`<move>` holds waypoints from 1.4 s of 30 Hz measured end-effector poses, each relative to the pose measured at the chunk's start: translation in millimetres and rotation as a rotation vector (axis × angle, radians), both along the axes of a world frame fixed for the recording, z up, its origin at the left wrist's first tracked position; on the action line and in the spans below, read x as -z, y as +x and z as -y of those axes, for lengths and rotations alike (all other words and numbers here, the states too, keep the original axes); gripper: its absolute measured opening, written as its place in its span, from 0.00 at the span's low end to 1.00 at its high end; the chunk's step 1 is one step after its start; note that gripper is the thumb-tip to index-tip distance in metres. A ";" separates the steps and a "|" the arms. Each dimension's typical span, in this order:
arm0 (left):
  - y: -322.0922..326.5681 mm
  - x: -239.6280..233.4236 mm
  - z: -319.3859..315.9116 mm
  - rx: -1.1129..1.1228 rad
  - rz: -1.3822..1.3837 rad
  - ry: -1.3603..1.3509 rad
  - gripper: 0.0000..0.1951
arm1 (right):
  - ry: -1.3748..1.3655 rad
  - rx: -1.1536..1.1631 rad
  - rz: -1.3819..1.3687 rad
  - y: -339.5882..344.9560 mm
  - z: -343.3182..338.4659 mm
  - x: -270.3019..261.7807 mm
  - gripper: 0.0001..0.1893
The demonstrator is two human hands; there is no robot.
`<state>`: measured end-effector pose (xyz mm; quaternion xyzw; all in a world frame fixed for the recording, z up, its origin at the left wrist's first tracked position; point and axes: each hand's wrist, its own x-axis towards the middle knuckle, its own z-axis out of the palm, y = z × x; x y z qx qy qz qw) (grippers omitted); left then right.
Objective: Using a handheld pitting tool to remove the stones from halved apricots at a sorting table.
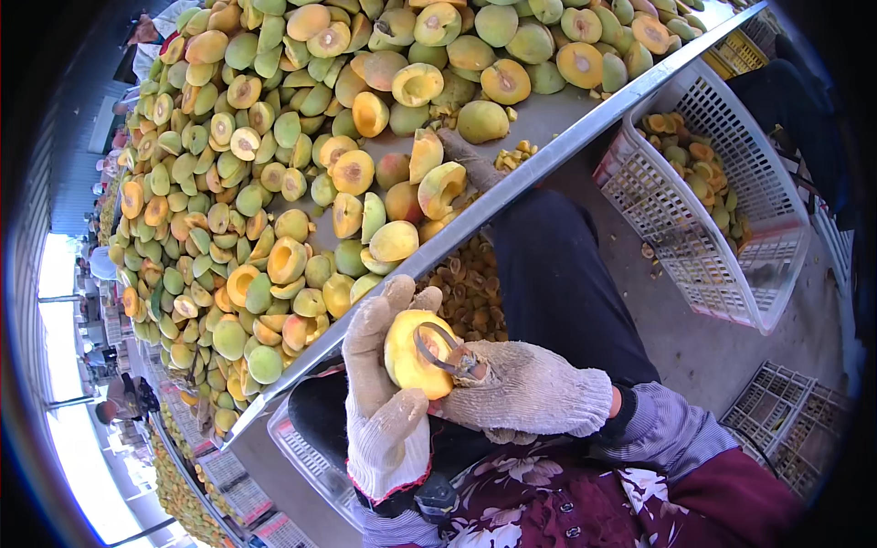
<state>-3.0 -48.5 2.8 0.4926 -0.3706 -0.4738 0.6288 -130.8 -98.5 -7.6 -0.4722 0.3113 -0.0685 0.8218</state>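
My left hand (pixel 380 404), in a pale knit work glove, cradles a halved yellow stone fruit (pixel 411 353), its cut face turned toward my right. In my right hand (pixel 524 390), also gloved, is a pitting tool with a curved metal loop blade (pixel 435 346). The loop lies against the cut face, around its middle; whether the blade has sunk into the flesh I cannot tell. Both hands are over my lap, just below the metal edge (pixel 507 195) of a sorting table. Halved green and orange fruits (pixel 274 185) are heaped on that table, some hollowed, others with their stones.
A white plastic crate (pixel 760 171) at the right holds fruit pieces. Many fruit stones (pixel 466 288) lie beneath the table edge near my knee (pixel 569 274). A grey crate (pixel 781 404) sits on the floor at lower right. Another person (pixel 127 401) is at far left.
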 end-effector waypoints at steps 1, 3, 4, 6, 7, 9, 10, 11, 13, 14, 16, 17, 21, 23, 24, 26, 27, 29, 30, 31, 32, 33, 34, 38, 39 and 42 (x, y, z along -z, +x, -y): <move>-0.6 0.3 -1.9 -0.032 -0.074 0.013 0.32 | -0.147 0.095 0.085 0.8 -7.7 5.5 0.09; 4.3 4.9 -2.4 -0.053 -0.217 0.012 0.29 | -0.555 0.197 0.108 1.6 -18.4 19.4 0.08; 9.0 7.3 -2.0 -0.070 -0.178 0.069 0.29 | -0.812 0.203 0.041 2.3 -21.9 29.3 0.08; 16.7 9.9 -2.3 -0.115 -0.101 0.188 0.31 | -1.132 0.196 -0.054 2.8 -22.8 32.8 0.07; 14.1 10.9 1.6 -0.206 -0.124 0.199 0.31 | -1.197 0.192 -0.081 1.3 -21.5 28.3 0.07; 18.2 10.6 1.1 -0.179 -0.153 0.276 0.31 | -1.228 0.168 -0.151 0.8 -21.0 22.3 0.07; 19.5 10.3 1.1 -0.165 -0.167 0.315 0.32 | -1.197 0.148 -0.188 2.2 -21.0 19.9 0.07; 19.3 8.4 1.0 -0.144 -0.131 0.324 0.33 | -1.166 0.127 -0.224 3.1 -21.3 18.6 0.06; 18.2 3.6 1.7 -0.102 -0.058 0.343 0.35 | -1.247 0.132 -0.214 3.0 -21.2 19.8 0.07; 17.8 3.1 2.6 -0.095 -0.043 0.349 0.35 | -1.289 0.135 -0.209 2.6 -20.9 20.4 0.07; 16.7 2.8 4.1 -0.080 -0.014 0.363 0.36 | -1.311 0.198 -0.188 1.0 -22.4 20.8 0.07; 14.6 1.4 4.2 -0.096 0.049 0.352 0.36 | -1.300 0.205 -0.189 0.9 -23.2 21.0 0.07; -1.0 4.5 3.5 -0.242 0.225 0.212 0.37 | -1.101 0.128 -0.259 5.2 -25.2 15.8 0.07; 0.9 8.2 4.6 -0.289 0.297 0.155 0.39 | -0.925 0.061 -0.322 6.8 -22.9 11.1 0.08; 6.0 -1.4 6.4 -0.158 0.266 0.306 0.39 | -0.872 0.042 -0.330 7.4 -22.8 10.5 0.08; 19.2 -23.8 19.3 0.131 0.192 0.611 0.40 | -0.937 0.071 -0.265 6.2 -25.2 25.6 0.09; 31.1 -19.2 23.5 0.300 0.158 0.626 0.42 | -0.998 0.088 -0.217 6.4 -27.6 30.0 0.09; 26.9 -24.3 25.1 0.233 0.085 0.656 0.43 | -1.113 0.126 -0.154 7.1 -29.7 36.8 0.10; 22.7 -24.7 26.5 0.201 0.047 0.673 0.44 | -1.127 0.138 -0.151 7.6 -27.3 36.2 0.09; 17.0 -15.5 24.3 0.114 -0.002 0.589 0.46 | -1.054 0.132 -0.200 7.5 -23.2 31.3 0.09; 19.5 -1.6 16.6 0.107 0.009 0.374 0.46 | -0.987 0.123 -0.234 9.2 -20.9 24.8 0.09; 19.2 3.0 7.0 0.058 -0.002 0.263 0.42 | -1.069 0.144 -0.189 10.7 -22.4 26.2 0.09; 17.7 10.0 2.4 0.025 -0.027 0.159 0.39 | -1.146 0.172 -0.166 10.1 -22.5 32.3 0.09; 18.4 19.1 -2.0 -0.026 -0.093 0.173 0.32 | -1.219 0.149 -0.147 8.1 -20.9 39.8 0.09; 19.2 20.6 -3.5 -0.074 -0.185 0.164 0.32 | -1.237 0.158 -0.141 7.5 -22.0 39.5 0.09; 16.2 21.3 -4.3 -0.169 -0.212 0.148 0.29 | -1.247 0.197 -0.150 6.1 -23.2 36.5 0.09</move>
